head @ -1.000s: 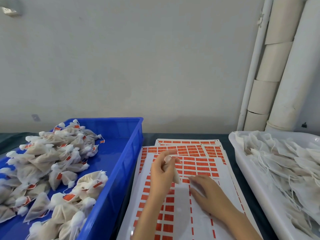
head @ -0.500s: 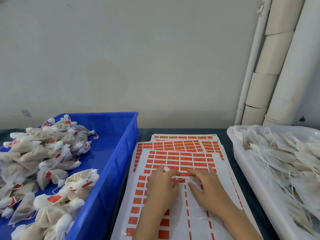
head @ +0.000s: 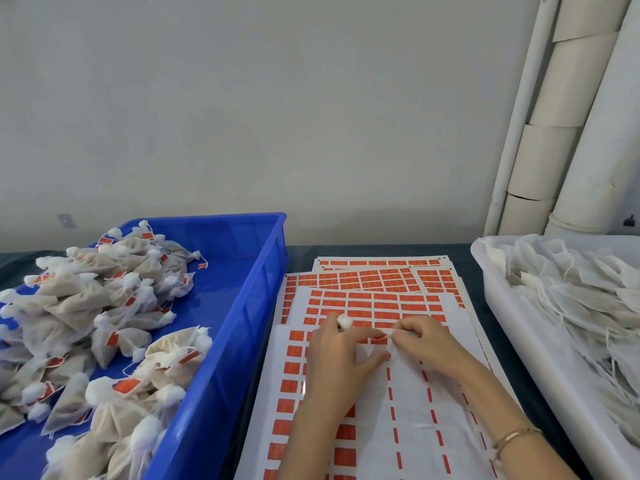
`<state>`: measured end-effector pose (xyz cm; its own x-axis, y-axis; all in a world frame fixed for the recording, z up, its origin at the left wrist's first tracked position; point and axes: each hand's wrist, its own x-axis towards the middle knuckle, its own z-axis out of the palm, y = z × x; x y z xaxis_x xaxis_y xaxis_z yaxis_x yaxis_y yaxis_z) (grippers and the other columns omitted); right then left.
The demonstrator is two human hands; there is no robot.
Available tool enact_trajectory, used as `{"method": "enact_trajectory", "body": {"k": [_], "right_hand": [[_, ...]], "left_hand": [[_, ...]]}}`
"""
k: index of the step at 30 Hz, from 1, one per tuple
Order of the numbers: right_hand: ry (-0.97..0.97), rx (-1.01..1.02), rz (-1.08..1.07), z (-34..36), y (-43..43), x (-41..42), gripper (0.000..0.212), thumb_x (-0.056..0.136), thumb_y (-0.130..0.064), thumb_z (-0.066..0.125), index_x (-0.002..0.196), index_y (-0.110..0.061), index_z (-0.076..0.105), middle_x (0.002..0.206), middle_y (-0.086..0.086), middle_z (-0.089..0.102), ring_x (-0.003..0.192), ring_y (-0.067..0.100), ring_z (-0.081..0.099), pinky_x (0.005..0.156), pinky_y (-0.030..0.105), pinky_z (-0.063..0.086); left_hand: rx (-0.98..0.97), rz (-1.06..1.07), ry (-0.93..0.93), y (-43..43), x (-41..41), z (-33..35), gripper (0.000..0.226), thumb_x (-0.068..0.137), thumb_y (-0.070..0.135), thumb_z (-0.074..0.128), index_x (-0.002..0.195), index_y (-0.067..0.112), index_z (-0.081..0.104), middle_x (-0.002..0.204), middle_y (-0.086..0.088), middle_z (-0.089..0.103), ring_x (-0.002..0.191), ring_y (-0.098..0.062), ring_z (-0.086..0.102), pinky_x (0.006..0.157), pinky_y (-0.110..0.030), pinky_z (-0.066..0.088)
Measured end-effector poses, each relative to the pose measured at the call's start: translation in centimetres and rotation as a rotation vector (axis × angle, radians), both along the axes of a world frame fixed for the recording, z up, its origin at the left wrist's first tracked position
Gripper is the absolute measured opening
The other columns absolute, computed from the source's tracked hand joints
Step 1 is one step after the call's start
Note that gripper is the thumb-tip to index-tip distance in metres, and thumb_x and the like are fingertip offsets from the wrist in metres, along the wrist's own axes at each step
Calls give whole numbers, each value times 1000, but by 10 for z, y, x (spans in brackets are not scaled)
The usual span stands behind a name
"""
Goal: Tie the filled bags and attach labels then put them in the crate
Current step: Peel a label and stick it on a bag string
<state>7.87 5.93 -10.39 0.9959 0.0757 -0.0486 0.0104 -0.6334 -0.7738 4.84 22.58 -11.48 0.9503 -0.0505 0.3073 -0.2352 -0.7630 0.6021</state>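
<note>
Your left hand (head: 336,358) has its fingers curled round one bag (head: 343,320); only its white tuft shows. Your right hand (head: 427,344) pinches one orange label (head: 380,339), though the grip is hard to make out. At least four label sheets (head: 408,427) overlap on the desk (head: 301,252). One blue crate (head: 249,306) on your left holds tied bags (head: 79,299), too many to count. One white tray (head: 491,282) on your right is cut off.

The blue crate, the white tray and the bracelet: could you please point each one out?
blue crate (head: 242,323), head view, right side wall.
white tray (head: 496,296), head view, left wall.
bracelet (head: 515,435), head view, band on the right wrist.
</note>
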Motion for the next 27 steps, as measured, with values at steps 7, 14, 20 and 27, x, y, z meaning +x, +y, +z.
{"method": "enact_trajectory", "body": {"k": [7,14,20,27], "right_hand": [[112,142,31,2,-8,-3,22,93,-27,56,99,-10,67,92,-18,70,90,9,65,70,12,44],[142,214,-15,4,-8,-2,26,93,-16,55,107,4,61,100,-1,68,95,18,61,72,18,43],[140,199,-24,3,-7,-2,24,95,-15,52,108,3,62,103,-2,67,98,19,59,73,16,41],[129,238,-53,1,-7,-2,23,93,-12,56,108,3,62,83,-21,65,84,10,60,69,14,40]], "left_hand": [[-20,-11,20,-3,-1,2,39,75,58,69,112,46,66,130,17,50,117,-7,44,103,-29,43],[-79,-8,-3,-10,-3,3,35,76,54,70,108,39,71,116,11,58,107,-11,49,96,-32,49],[-79,-22,-58,-13,-2,3,30,79,48,70,105,34,74,90,20,48,87,-6,47,84,-19,48],[-57,-19,-67,-12,-2,4,27,83,45,68,106,33,74,92,20,50,88,-7,48,83,-17,48]]}}
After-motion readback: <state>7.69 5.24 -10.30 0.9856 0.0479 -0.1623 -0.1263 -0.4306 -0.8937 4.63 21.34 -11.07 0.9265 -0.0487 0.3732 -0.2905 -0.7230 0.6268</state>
